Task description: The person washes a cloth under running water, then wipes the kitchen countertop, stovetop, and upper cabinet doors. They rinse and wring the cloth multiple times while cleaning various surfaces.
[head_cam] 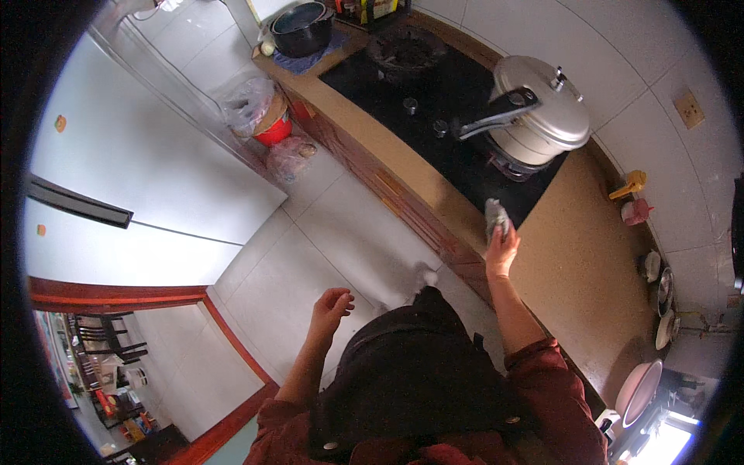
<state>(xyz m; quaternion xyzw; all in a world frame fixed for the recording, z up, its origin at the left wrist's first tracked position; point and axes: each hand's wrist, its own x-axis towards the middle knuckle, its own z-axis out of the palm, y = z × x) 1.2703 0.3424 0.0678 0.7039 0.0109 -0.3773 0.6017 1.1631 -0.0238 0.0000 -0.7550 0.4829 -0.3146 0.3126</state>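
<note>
My right hand (502,251) grips a crumpled greyish cloth (496,217) at the near corner of a black glass gas cooktop (465,163), by the edge of the tan countertop. Beyond the cloth, a silver pressure cooker (537,110) stands on the nearer burner, its lid on and its black handle pointing left. Over the tiled floor hangs my left hand (334,305), fingers loosely curled, holding nothing. Two knobs (425,116) sit between the burners. The farther burner (407,49) bears no pot.
A dark pot (302,29) stands on a blue cloth at the counter's far end. Along the wall lie a yellow utensil (630,185), a pink cup (636,211) and several dishes. A pale basin (638,392) is at lower right. A red bucket (273,131) stands beside the white refrigerator (145,163).
</note>
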